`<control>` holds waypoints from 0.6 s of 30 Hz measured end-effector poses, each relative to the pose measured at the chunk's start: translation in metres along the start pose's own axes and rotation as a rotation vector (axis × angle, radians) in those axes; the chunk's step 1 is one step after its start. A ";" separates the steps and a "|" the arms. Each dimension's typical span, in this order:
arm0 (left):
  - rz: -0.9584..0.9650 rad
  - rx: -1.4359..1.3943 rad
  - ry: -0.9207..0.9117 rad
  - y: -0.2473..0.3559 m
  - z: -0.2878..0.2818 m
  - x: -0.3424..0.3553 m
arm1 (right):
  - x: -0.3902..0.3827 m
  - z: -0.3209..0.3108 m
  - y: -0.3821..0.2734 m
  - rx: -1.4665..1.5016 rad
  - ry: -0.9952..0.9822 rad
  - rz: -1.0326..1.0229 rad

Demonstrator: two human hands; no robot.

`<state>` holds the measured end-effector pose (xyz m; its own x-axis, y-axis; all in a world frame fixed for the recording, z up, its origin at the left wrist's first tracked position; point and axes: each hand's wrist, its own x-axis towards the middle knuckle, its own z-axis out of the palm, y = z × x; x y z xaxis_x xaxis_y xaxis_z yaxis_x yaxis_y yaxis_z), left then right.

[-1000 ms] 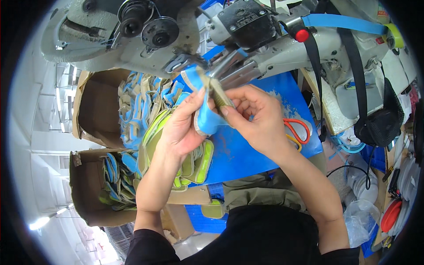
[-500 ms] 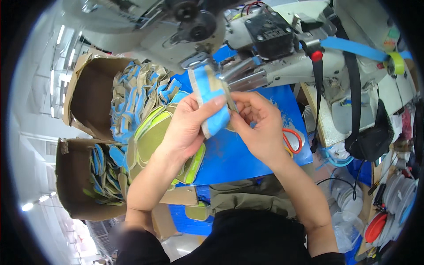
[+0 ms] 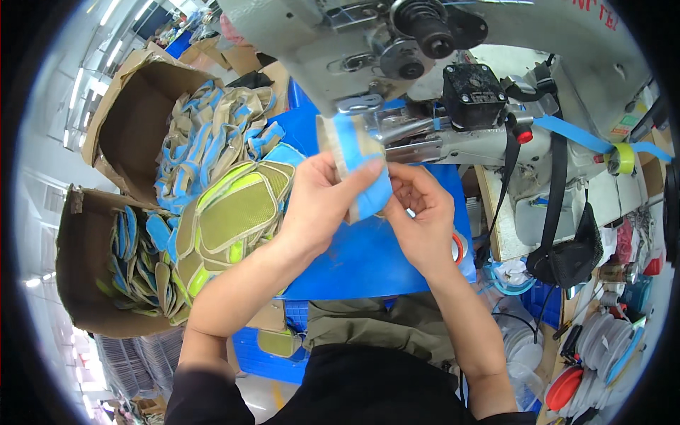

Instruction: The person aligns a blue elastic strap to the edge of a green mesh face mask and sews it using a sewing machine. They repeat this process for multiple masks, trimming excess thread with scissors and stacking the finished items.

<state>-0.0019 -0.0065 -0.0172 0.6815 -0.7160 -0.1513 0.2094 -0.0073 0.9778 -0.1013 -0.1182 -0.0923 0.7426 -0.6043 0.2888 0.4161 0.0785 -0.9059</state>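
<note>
A blue and beige fabric piece [image 3: 370,197] is held up just below the head of a sewing machine [image 3: 382,67]. My left hand [image 3: 319,202] pinches its left side, thumb lying across the blue face. On the opposite side, the fingertips of my right hand [image 3: 423,212] are closed at the fabric's lower right edge. The piece's upper end reaches up beside the machine's metal arm [image 3: 414,145], close to the needle area; whether it touches cannot be made out. Olive mesh pieces with yellow-green trim [image 3: 237,216] lie stacked by my left forearm.
Two cardboard boxes stand at left: an upper one [image 3: 106,134] beside blue-beige strips [image 3: 212,156], a lower one [image 3: 78,269] holding small padded pieces. Under my hands is a blue tabletop [image 3: 340,265]. A blue tape [image 3: 577,131] passes through a yellow-green roll [image 3: 623,159] at right.
The whole view has shifted, so the machine and boxes appear displaced. Both hands keep hold of the fabric piece, which stays in nearly the same place by the machine.
</note>
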 end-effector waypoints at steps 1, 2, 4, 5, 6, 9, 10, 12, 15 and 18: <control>-0.007 -0.027 0.006 -0.002 0.001 0.000 | 0.000 -0.001 0.001 0.003 0.002 0.005; -0.013 -0.054 0.013 -0.003 0.002 0.000 | -0.001 -0.001 0.001 0.006 0.004 0.009; -0.006 -0.043 0.004 0.000 0.003 -0.001 | -0.001 -0.001 0.000 0.015 0.000 0.017; -0.003 -0.037 0.000 0.001 0.003 -0.001 | -0.001 -0.001 0.000 0.019 -0.003 0.022; -0.008 -0.027 0.003 0.002 0.004 -0.001 | -0.001 0.000 -0.001 0.038 0.001 0.030; -0.017 0.010 0.012 0.005 0.006 -0.001 | -0.002 0.003 -0.003 0.087 0.007 0.056; -0.014 0.026 0.017 0.007 0.008 -0.001 | -0.002 0.004 -0.005 0.100 0.006 0.067; -0.006 0.060 0.027 0.010 0.008 -0.001 | -0.002 0.006 -0.012 0.131 0.002 0.100; 0.003 0.087 0.027 0.015 0.007 0.002 | 0.001 0.006 -0.022 0.173 -0.006 0.154; 0.006 0.040 0.012 0.015 0.007 0.003 | 0.003 0.001 -0.024 0.185 -0.014 0.180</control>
<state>-0.0014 -0.0138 -0.0024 0.6910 -0.7079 -0.1465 0.1768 -0.0311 0.9838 -0.1084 -0.1211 -0.0688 0.8198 -0.5568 0.1336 0.3648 0.3281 -0.8714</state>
